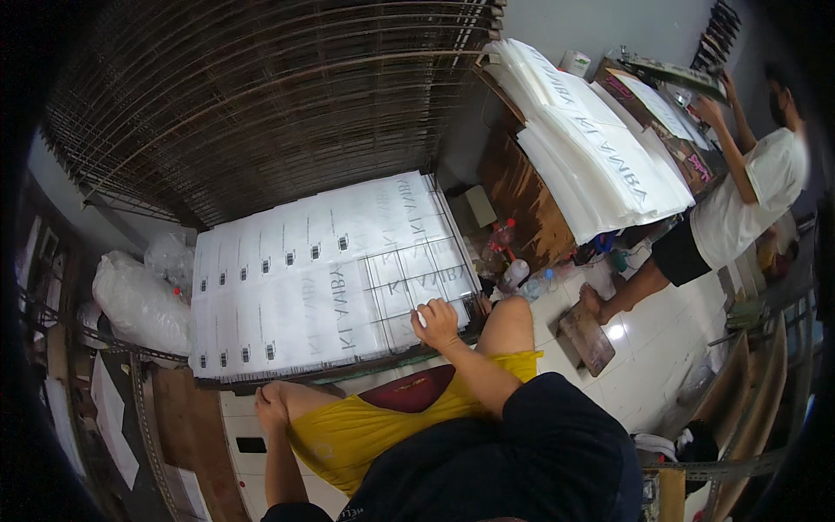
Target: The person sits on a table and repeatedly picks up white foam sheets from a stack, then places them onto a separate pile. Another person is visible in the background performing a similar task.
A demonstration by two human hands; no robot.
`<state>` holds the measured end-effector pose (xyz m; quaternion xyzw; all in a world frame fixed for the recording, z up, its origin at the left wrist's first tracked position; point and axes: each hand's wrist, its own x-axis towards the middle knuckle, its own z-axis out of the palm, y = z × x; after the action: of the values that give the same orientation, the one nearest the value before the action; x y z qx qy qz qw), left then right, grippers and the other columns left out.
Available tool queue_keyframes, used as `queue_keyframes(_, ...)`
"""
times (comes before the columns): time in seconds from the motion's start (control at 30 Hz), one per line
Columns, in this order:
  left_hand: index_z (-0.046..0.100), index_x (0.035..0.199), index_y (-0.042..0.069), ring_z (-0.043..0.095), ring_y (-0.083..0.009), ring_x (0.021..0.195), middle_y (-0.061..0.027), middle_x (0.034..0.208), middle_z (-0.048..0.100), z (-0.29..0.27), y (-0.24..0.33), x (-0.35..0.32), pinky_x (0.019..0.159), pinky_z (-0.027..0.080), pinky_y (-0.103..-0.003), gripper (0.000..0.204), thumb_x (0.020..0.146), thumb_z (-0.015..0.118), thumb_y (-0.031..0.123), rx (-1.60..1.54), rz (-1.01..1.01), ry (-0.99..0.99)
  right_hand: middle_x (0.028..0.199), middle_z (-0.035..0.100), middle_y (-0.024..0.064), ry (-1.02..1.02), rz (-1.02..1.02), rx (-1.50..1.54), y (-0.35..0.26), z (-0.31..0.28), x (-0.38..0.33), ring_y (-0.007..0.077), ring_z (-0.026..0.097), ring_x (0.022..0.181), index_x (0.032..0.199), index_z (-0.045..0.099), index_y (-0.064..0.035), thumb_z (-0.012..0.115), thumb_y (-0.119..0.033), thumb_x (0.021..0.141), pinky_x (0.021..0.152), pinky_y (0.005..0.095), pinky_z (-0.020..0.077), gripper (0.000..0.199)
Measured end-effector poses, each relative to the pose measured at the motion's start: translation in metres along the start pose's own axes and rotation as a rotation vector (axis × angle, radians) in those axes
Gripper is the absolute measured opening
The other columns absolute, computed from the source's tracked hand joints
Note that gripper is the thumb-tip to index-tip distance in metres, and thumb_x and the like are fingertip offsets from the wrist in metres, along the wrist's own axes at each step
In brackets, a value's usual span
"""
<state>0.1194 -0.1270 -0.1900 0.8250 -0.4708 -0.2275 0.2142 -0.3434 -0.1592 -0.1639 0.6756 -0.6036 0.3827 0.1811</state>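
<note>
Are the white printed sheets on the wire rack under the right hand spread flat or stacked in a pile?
Spread flat: the white printed sheets lie side by side in overlapping rows across the wire rack, whose bare grid shows beside the right hand.

A wire rack carries rows of overlapping white printed sheets, its bare grid showing at the right end. The bench beyond holds a tall stack of white sheets. Bottles stand on the tiled floor.

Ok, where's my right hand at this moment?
In the head view your right hand is a little right of centre, resting on the near right corner of the wire rack of white printed sheets, just above your bent knee.
</note>
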Motion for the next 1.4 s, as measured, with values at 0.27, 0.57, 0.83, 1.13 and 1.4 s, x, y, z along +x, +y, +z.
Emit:
queue_keyframes(0.27, 0.040, 0.141, 0.005, 0.041, -0.0436, 0.126, -0.0269, 0.137, 0.043, -0.001, -0.005, -0.003, 0.106, 0.034, -0.045, 0.073, 0.085, 0.056, 0.050, -0.060, -0.007, 0.007, 0.083, 0.061, 0.0095, 0.309, -0.058, 0.073, 0.072, -0.157, 0.078, 0.0272, 0.057, 0.073, 0.078, 0.059, -0.0054, 0.062, -0.010, 0.079, 0.064, 0.0378, 0.0428, 0.006)
queue_keyframes(0.57, 0.039, 0.141, 0.003, 0.039, -0.0431, 0.128, -0.0272, 0.140, 0.039, -0.004, 0.017, -0.008, 0.106, 0.033, -0.047, 0.077, 0.085, 0.054, 0.053, 0.051, -0.028, -0.045, 0.090, 0.059, 0.0052, 0.912, 0.548, 0.224, 0.228, -0.346, 0.187, 0.0136, 0.055, 0.084, 0.097, 0.061, 0.0016, 0.066, -0.018, 0.087, 0.070, 0.0259, 0.0432, 0.023)
queue_keyframes(0.83, 0.040, 0.140, 0.000, 0.040, -0.0426, 0.128, -0.0272, 0.138, 0.043, 0.007, -0.007, -0.010, 0.107, 0.033, -0.046, 0.078, 0.083, 0.059, 0.051, -0.125, 0.068, 0.016, 0.139, 0.034, 0.0288, 0.728, 0.692, -0.495, 0.374, -0.392, 0.220, 0.0411, 0.039, 0.128, 0.146, 0.027, -0.0105, 0.084, -0.028, 0.065, 0.104, 0.0441, 0.0352, 0.101)
queue_keyframes(1.13, 0.046, 0.134, 0.001, 0.045, -0.0422, 0.124, -0.0261, 0.133, 0.048, 0.009, 0.018, -0.025, 0.104, 0.037, -0.046, 0.069, 0.081, 0.065, 0.042, -0.044, 0.077, 0.013, 0.083, 0.070, 0.0093, 0.365, 0.543, -0.347, 0.459, -0.367, 0.253, 0.0197, 0.066, 0.082, 0.099, 0.071, -0.0056, 0.072, -0.024, 0.080, 0.080, 0.0307, 0.0487, 0.026)
queue_keyframes(1.4, 0.045, 0.136, 0.006, 0.034, -0.0414, 0.132, -0.0220, 0.142, 0.037, -0.045, 0.232, -0.095, 0.107, 0.033, -0.046, 0.073, 0.077, 0.073, 0.039, -0.018, 0.460, 0.047, 0.093, 0.069, 0.0110, 0.267, 0.041, -0.137, 0.243, -0.360, 0.315, 0.0182, 0.067, 0.079, 0.102, 0.066, -0.0019, 0.064, -0.018, 0.089, 0.071, 0.0293, 0.0500, 0.021)
